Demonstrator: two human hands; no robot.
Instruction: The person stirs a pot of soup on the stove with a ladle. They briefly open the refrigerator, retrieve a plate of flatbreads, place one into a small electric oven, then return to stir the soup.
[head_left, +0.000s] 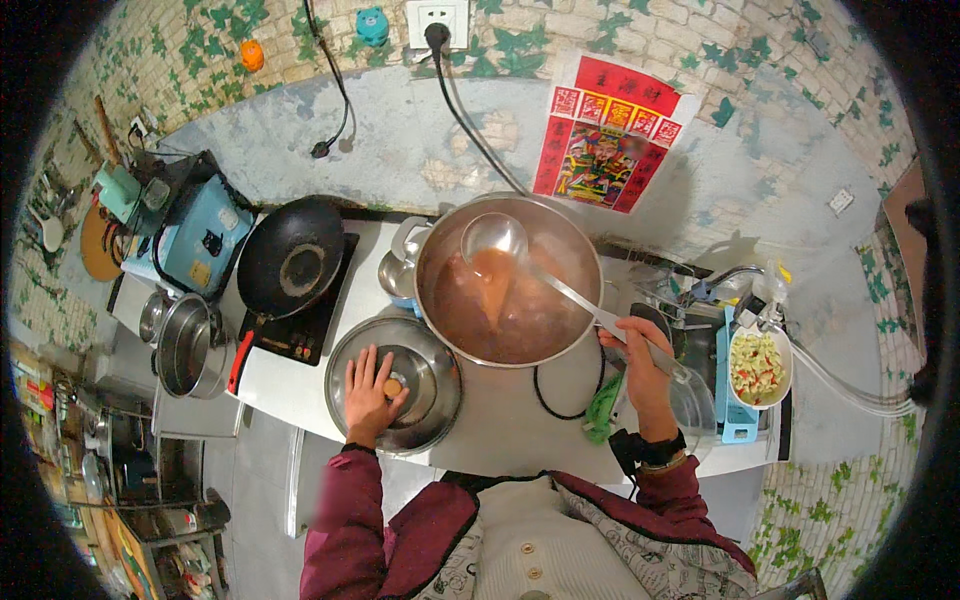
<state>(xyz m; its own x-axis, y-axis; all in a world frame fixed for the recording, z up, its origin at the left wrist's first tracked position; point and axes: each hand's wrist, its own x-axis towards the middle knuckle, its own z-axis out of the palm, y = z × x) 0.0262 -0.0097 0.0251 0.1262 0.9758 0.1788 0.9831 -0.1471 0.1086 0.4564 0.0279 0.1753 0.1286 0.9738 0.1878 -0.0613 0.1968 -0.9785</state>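
My right hand grips the handle of a metal ladle. The ladle's bowl is tilted over a large metal pot, and an orange-brown stream runs from it into the reddish-brown broth. What lies under the broth is blurred. My left hand rests spread on a round metal lid, its thumb and forefinger either side of the tan knob. The lid lies on the counter in front and left of the pot.
Left are a black wok on an induction cooker, a metal pot and a blue container. A small metal pan touches the pot's left. Right, a bowl of chopped vegetables sits on a blue rack by the faucet.
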